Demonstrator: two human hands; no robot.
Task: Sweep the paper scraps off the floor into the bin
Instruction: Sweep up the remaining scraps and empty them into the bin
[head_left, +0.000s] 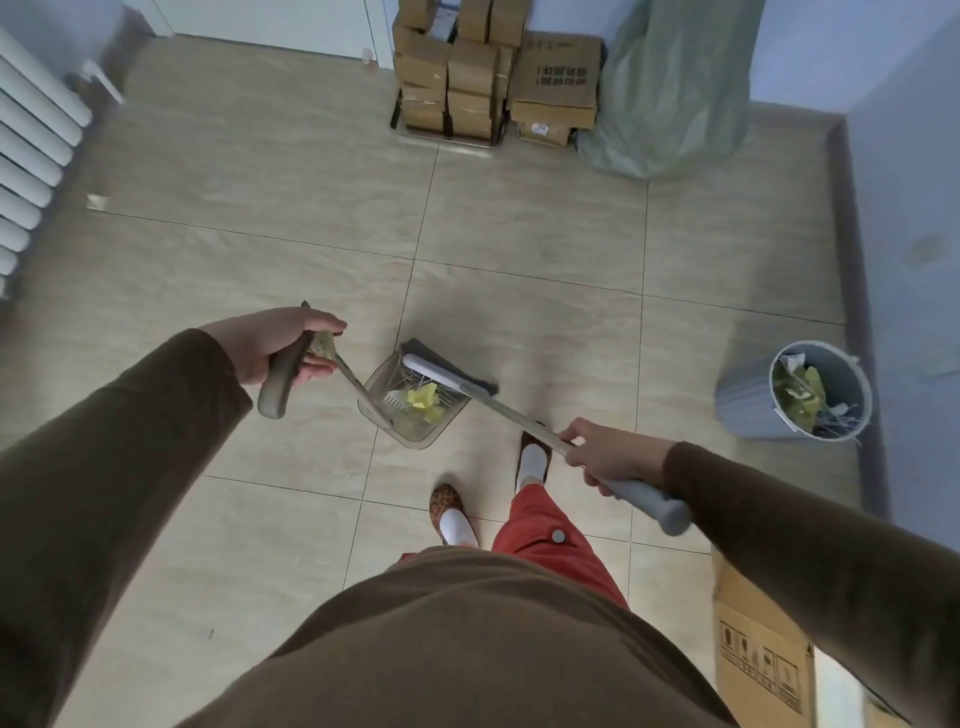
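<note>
- Yellow paper scraps (425, 402) lay inside the clear plastic dustpan (410, 405).
- Left hand (275, 343) clasped the dustpan's long handle.
- Right hand (610, 457) gripped the grey broom (452, 374), its head at the dustpan's mouth.
- Round grey bin (795, 395) stood well right of the dustpan.

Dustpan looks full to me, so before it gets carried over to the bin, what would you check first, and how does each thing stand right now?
1. Scraps inside the dustpan: ok, yellow pieces lie in it.
2. Left hand gripping the dustpan handle: ok; it also seems to pinch a scrap.
3. Right hand gripping the broom: ok.
4. Broom head clear of the pan: not ok, it rests at the pan's mouth.
5. Bin open with room: ok, partly filled.
6. Floor free of scraps: cannot tell; a pale bit lies near the radiator.
</note>
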